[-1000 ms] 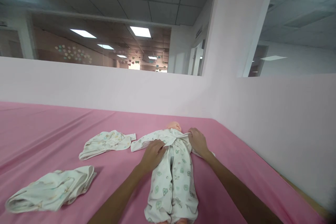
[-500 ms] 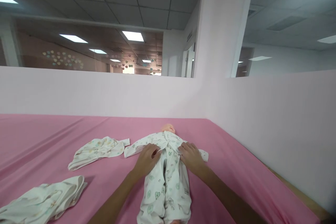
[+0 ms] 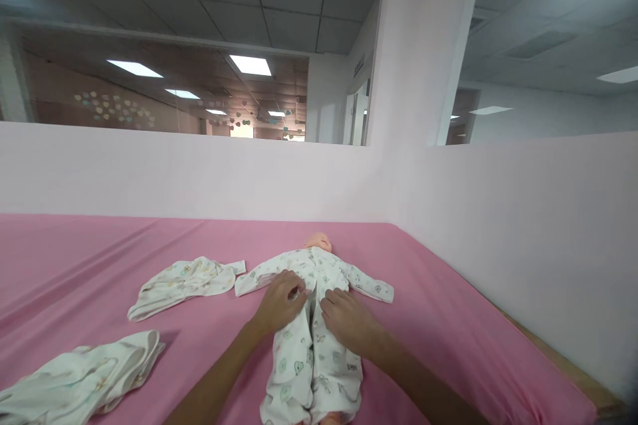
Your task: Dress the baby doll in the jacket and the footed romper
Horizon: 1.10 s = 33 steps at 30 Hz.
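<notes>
A baby doll (image 3: 319, 241) lies on its back, its head toward the far wall. It wears white baby clothes (image 3: 319, 362) with a small green print, long sleeves and long legs; whether they are one piece or two I cannot tell. The front edges part at the belly, with a dark gap between the legs. My left hand (image 3: 283, 300) is closed at the left front edge, thumb and fingers curled on the cloth. Opposite it, my right hand (image 3: 349, 322) is closed on the right front edge, its fingertips near the middle. Both sleeves spread outward.
A pink sheet (image 3: 448, 345) covers the padded surface. To the left lie a crumpled white printed baby garment (image 3: 192, 282) and another folded white garment (image 3: 84, 375). White low walls (image 3: 199, 176) with windows above border the far and right sides.
My right hand has moved down and inward from the right chest to the middle front, uncovering the right sleeve and chest. My left hand stays almost in place.
</notes>
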Available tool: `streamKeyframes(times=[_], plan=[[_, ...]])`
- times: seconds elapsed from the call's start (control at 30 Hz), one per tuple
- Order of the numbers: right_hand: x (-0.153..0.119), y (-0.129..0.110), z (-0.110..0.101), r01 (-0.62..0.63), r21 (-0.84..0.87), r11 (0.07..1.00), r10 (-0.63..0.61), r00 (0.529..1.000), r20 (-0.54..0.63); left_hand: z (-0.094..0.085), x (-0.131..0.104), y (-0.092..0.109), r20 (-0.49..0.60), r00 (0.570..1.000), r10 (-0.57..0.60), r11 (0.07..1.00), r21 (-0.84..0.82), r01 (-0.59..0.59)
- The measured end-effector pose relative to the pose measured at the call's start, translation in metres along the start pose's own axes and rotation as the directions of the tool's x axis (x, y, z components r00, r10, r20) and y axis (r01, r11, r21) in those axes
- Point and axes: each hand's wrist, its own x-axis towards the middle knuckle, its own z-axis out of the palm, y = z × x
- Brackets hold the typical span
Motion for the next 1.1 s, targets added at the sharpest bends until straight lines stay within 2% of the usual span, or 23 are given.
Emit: streamKeyframes(times=[0.07,0.13,0.2,0.27,0.33,0.37,0.4,0.43,0.5,0.57,0.67,0.77,0.93,1.1], plan=[[-0.003,-0.006,0.010,0.001,0.069,0.998,0.001,1.000,-0.023,0.000,0.000,0.002,0.010,1.000,0.002,1.000,-0.005,-0.002],[-0.004,-0.006,0.018,-0.065,0.234,0.970,0.086,0.993,-0.080,0.000,0.000,0.002,0.005,1.000,-0.009,1.000,-0.009,0.009],[-0.004,0.000,0.027,-0.122,0.440,0.890,0.201,0.970,-0.138,0.001,0.000,0.001,-0.016,0.999,-0.037,0.999,-0.023,0.037],[-0.004,0.010,0.037,-0.195,0.601,0.775,0.382,0.902,-0.200,0.002,0.001,-0.003,-0.049,0.994,-0.093,0.995,-0.042,0.091],[-0.005,0.022,0.048,-0.288,0.684,0.670,0.573,0.786,-0.230,0.002,0.002,-0.009,-0.079,0.983,-0.168,0.985,-0.056,0.164],[-0.006,0.028,0.053,-0.347,0.682,0.644,0.638,0.735,-0.229,0.003,0.002,-0.013,-0.093,0.974,-0.206,0.978,-0.057,0.202],[-0.007,0.033,0.058,-0.410,0.651,0.639,0.676,0.703,-0.221,0.003,0.002,-0.017,-0.105,0.965,-0.241,0.970,-0.053,0.237],[-0.008,0.039,0.063,-0.467,0.602,0.647,0.692,0.692,-0.207,0.003,0.002,-0.022,-0.117,0.955,-0.271,0.962,-0.045,0.268],[-0.012,0.047,0.071,-0.543,0.489,0.683,0.684,0.710,-0.167,0.004,0.001,-0.033,-0.130,0.940,-0.316,0.948,-0.020,0.316],[-0.017,0.051,0.078,-0.564,0.420,0.711,0.660,0.742,-0.121,0.006,0.000,-0.046,-0.113,0.931,-0.347,0.935,0.030,0.353],[-0.020,0.053,0.086,-0.569,0.364,0.738,0.629,0.774,-0.066,0.010,-0.002,-0.065,-0.039,0.927,-0.373,0.919,0.120,0.375],[-0.020,0.053,0.090,-0.582,0.318,0.748,0.623,0.781,-0.035,0.015,-0.005,-0.077,0.047,0.933,-0.356,0.929,0.130,0.348],[-0.021,0.054,0.092,-0.601,0.280,0.749,0.627,0.779,-0.008,0.018,-0.011,-0.079,0.166,0.940,-0.299,0.953,0.110,0.284],[-0.022,0.052,0.090,-0.594,0.264,0.760,0.615,0.789,0.006,0.015,-0.013,-0.074,0.172,0.940,-0.294,0.954,0.111,0.278]])
